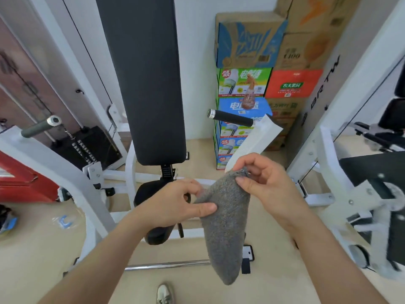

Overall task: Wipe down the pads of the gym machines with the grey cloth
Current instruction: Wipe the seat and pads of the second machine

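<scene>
The grey cloth [225, 227] hangs down in front of me, held by both hands. My right hand [265, 183] pinches its top corner between thumb and fingers. My left hand [175, 205] grips its left edge, thumb pressed on the fabric. Straight ahead stands a gym machine with a long black back pad [146, 80], upright and slightly tilted. Its black seat pad [151, 191] lies below, largely hidden behind my left hand and forearm. Neither hand touches a pad.
White machine arms with handles reach in at left [41, 126] and right [230, 117]. A weight stack [87, 145] stands at the left. Stacked cardboard boxes [263, 69] fill the far corner. Another machine with a black pad [377, 170] is at the right. A shoe [165, 294] shows below.
</scene>
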Motion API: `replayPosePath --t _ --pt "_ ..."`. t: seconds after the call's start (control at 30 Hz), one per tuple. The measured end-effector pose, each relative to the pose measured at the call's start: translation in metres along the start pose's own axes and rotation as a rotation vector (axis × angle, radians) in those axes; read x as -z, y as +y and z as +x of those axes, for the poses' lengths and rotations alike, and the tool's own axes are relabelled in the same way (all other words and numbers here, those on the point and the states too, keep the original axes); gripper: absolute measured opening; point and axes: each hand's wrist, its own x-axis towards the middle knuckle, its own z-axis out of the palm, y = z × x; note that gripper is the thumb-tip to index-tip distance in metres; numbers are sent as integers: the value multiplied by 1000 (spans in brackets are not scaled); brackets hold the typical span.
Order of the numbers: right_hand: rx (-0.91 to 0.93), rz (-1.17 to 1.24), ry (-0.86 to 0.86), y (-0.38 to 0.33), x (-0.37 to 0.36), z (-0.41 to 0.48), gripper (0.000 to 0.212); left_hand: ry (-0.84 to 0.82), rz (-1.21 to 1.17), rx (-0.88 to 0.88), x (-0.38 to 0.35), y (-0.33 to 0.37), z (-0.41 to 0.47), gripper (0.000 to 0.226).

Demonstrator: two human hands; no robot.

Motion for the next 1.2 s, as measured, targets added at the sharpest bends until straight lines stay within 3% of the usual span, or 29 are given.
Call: replayPosePath --t 0.17,0.37,0.6,0.67,0.73,0.83,0.9,0.93,1.03,1.2 --pt "-34 -64 220 15 44 10 30 171 49 -37 12 27 27 18" --pt "-43 -196 436 45 79 58 23 336 139 -91 29 58 97 15" --pt "-114 -187 642 64 127 162 19 361 156 -150 56 74 221 20" --pt "-144 -216 703 73 138 197 26 385 182 -127 65 73 264 19" --pt "-190 -322 667 84 146 230 46 397 242 -66 71 66 305 24" --pt "-174 -611 298 109 147 261 84 303 604 -74 68 53 345 45" --pt "-219 -935 10 131 142 264 80 82 767 -105 51 46 351 47" --pt "-215 -1089 -49 140 140 263 70 1 850 -95 41 42 352 47" --pt "-66 -1243 67 161 138 259 47 24 1087 -127 18 35 352 39" --pt "161 -1271 301 189 142 256 29 93 1178 -155 7 36 356 47"
